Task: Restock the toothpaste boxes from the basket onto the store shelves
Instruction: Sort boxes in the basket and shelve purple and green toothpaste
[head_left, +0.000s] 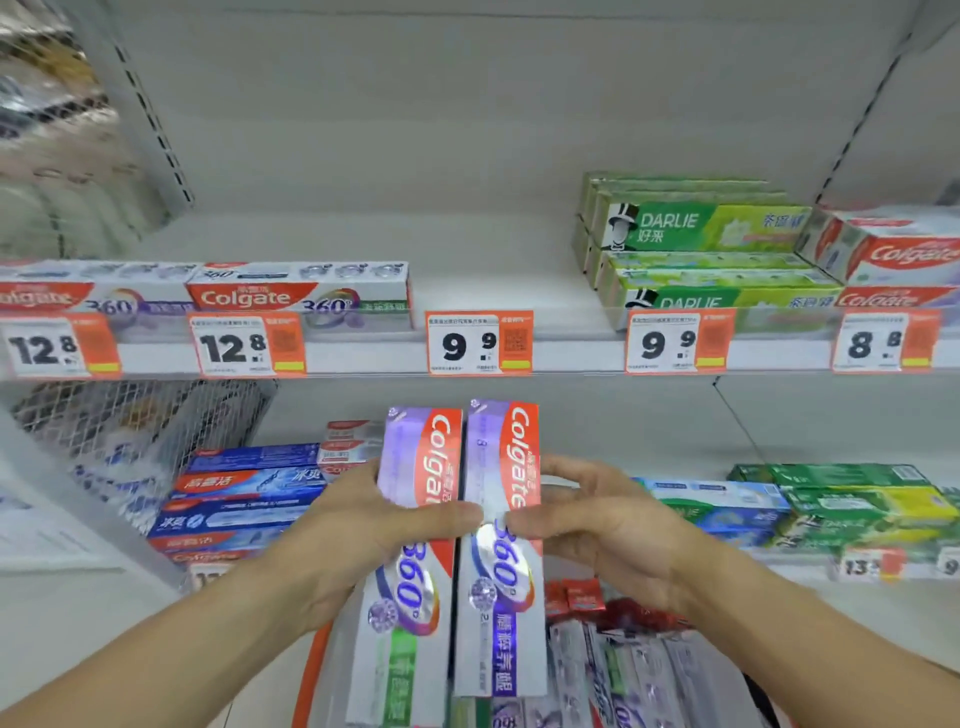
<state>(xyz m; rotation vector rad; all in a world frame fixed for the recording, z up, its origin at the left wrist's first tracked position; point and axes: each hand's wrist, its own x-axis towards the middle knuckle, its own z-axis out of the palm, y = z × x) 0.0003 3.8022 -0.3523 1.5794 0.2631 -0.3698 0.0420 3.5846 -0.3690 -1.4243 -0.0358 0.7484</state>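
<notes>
Two Colgate 360 boxes stand on end side by side, touching, just below the 9.9 price tag (479, 341) on the upper shelf's (571, 358) edge. The left hand (363, 525) has its grip closed around the green-striped box (410, 571), thumb across the front; the right hand (602, 525) grips the purple-striped box (501, 551) the same way — thumbs nearly meeting. Below that tag, beneath the boxes, the orange-rimmed basket (310, 670) holds more toothpaste boxes (639, 675) — lying loose
</notes>
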